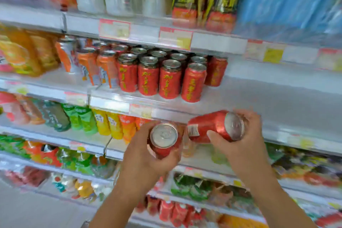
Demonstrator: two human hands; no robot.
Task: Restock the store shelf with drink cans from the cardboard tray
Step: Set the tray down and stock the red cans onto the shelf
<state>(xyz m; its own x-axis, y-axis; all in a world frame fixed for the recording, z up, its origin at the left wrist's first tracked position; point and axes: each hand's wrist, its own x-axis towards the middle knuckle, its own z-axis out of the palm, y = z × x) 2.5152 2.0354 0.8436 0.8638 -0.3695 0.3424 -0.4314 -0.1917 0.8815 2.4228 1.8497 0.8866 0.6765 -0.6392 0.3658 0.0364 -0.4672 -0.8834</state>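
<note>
Left hand [146, 155] curled round left can [163, 139], top facing camera. Right hand [242, 140] curled round right can [212, 126], held sideways. Both sat below stocked can row [162, 77].

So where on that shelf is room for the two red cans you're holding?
The shelf is bare to the right of the standing red cans, up to the picture's edge. To their left it is crowded: orange cans stand close beside them. The upright can in the left hand and the sideways can in the right hand should fit there.
</note>
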